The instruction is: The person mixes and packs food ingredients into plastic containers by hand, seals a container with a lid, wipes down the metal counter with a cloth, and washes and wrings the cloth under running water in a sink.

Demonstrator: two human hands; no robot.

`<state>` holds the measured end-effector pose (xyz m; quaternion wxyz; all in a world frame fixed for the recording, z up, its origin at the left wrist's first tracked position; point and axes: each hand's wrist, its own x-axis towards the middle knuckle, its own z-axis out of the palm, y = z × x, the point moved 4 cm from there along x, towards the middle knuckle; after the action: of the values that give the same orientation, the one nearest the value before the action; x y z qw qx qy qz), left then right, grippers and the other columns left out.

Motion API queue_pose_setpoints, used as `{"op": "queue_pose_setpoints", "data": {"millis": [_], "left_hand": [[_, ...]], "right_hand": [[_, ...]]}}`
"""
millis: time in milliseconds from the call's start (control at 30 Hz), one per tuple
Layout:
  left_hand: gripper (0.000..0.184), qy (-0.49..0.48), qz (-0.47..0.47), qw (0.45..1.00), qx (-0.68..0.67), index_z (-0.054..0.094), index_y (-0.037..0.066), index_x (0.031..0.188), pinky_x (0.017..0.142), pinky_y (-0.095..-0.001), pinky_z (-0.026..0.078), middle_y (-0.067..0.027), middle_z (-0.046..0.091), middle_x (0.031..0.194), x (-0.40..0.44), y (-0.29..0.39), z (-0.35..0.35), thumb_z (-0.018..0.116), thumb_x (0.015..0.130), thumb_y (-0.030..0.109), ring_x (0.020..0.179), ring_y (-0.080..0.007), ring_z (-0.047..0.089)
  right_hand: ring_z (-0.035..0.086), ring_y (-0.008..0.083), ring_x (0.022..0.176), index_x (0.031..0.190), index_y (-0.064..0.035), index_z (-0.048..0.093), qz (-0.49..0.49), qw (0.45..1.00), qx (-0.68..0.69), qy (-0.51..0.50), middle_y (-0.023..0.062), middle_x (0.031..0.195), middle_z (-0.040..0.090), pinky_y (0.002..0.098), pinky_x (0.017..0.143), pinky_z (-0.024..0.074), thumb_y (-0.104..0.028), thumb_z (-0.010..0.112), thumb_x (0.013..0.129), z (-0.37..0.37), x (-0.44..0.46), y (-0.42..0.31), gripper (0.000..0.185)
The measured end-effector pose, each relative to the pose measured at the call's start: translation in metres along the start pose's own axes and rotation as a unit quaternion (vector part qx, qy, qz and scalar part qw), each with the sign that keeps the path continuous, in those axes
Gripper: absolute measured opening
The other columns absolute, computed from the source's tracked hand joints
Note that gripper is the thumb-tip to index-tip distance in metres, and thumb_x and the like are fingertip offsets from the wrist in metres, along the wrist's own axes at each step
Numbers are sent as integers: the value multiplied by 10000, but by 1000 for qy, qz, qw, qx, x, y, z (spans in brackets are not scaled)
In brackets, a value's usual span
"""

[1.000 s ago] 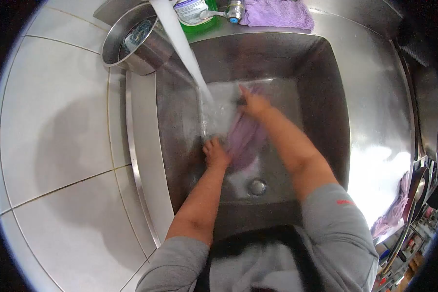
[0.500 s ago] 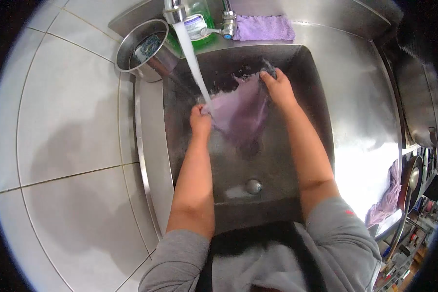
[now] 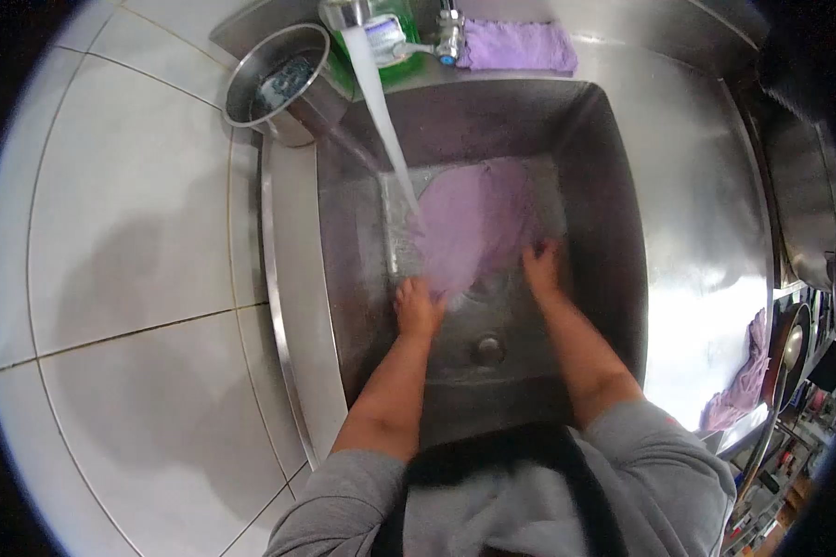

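Note:
A wet purple cloth lies spread low in the steel sink, beside the stream from the tap. My left hand is closed on its near left edge, thumb against the fabric. At the cloth's right edge is my right hand, with its fingers curled in on the border; blur hides part of that grip. Running water falls to the left side of the cloth. A round drain shows on the sink floor between my forearms.
A steel pot with a scouring pad inside stands at the sink's back left corner. Behind the tap are a bottle of green liquid and a folded purple cloth. Another purple cloth hangs at the right counter edge.
Both hands have come nearer to me and lower, drawing the cloth from the sink's back wall toward the middle. The cloth now lies flatter, and the dark scrap by my right hand no longer shows.

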<state>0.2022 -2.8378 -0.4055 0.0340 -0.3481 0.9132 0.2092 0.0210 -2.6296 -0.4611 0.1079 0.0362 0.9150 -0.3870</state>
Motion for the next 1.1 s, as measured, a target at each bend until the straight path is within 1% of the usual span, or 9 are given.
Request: {"op": "queue_pose_setpoints", "data": {"millis": [133, 300, 433, 467, 633, 733, 833, 900, 1100], "left_hand": [[393, 47, -75, 990, -110, 574, 59, 1072, 862, -450, 435, -149, 545, 1109, 44, -19, 29, 681, 743, 246, 1015, -388, 515], [325, -165, -231, 953, -107, 622, 23, 1031, 816, -452, 471, -189, 637, 1005, 28, -52, 57, 674, 760, 196, 952, -356, 607], [296, -246, -232, 941, -20, 627, 37, 1024, 821, -448, 475, -184, 634, 1010, 5, -87, 65, 669, 763, 171, 976, -352, 599], [296, -269, -229, 935, 10, 630, 48, 1026, 818, -442, 479, -184, 633, 1013, 8, -110, 100, 670, 765, 181, 979, -349, 599], [290, -255, -197, 946, 45, 639, 47, 1011, 807, -417, 490, -198, 626, 1020, 9, -61, 42, 676, 763, 193, 973, -349, 603], [311, -300, -213, 929, 34, 636, 40, 1017, 810, -413, 489, -211, 618, 1029, 2, -59, 42, 672, 767, 222, 975, -357, 599], [308, -248, -302, 920, -14, 632, 35, 1021, 812, -414, 490, -222, 610, 1039, -15, -64, 40, 652, 781, 228, 975, -363, 596], [355, -312, -203, 928, 30, 630, 42, 1036, 827, -426, 482, -213, 611, 1048, -22, -83, 60, 614, 806, 312, 989, -360, 592], [434, -318, -159, 930, 91, 621, 34, 1061, 838, -438, 479, -204, 617, 1048, -12, -83, 67, 593, 811, 388, 1008, -368, 586]], "right_hand": [[583, 425, 919, 1083, -21, 466, -77, 975, -65, -198, 254, 982, 605, 484, 798, 448, -345, 543, 788, 32, -55, -97, 445], [617, 383, 836, 978, -110, 492, -267, 904, -147, -301, 194, 864, 627, 476, 720, 474, -284, 490, 814, 103, -91, -125, 240], [643, 305, 824, 930, -102, 546, -494, 705, -381, -339, 133, 859, 635, 433, 695, 496, -254, 441, 847, 100, -2, -101, 202], [642, 321, 860, 1035, -105, 565, -398, 857, -237, -228, 159, 942, 643, 435, 703, 501, -290, 394, 900, 115, 60, -52, 286], [634, 357, 849, 1054, -1, 553, -163, 927, -287, -176, 168, 982, 641, 473, 744, 487, -315, 268, 960, 54, 109, -88, 434], [637, 345, 784, 1118, -22, 491, -404, 786, -343, -318, 178, 924, 638, 485, 689, 495, -211, 392, 892, 105, -58, -95, 311], [642, 294, 726, 1012, -62, 554, -430, 817, -221, -314, 149, 855, 640, 470, 639, 503, -232, 443, 853, 118, -89, -88, 258], [640, 345, 774, 1048, -85, 533, -468, 718, -307, -415, 149, 882, 648, 493, 705, 493, -237, 395, 886, 121, -53, -97, 261], [658, 321, 758, 1101, -77, 473, -250, 896, -296, -215, 162, 860, 658, 474, 580, 497, -204, 429, 866, 93, 70, -123, 270]]}}
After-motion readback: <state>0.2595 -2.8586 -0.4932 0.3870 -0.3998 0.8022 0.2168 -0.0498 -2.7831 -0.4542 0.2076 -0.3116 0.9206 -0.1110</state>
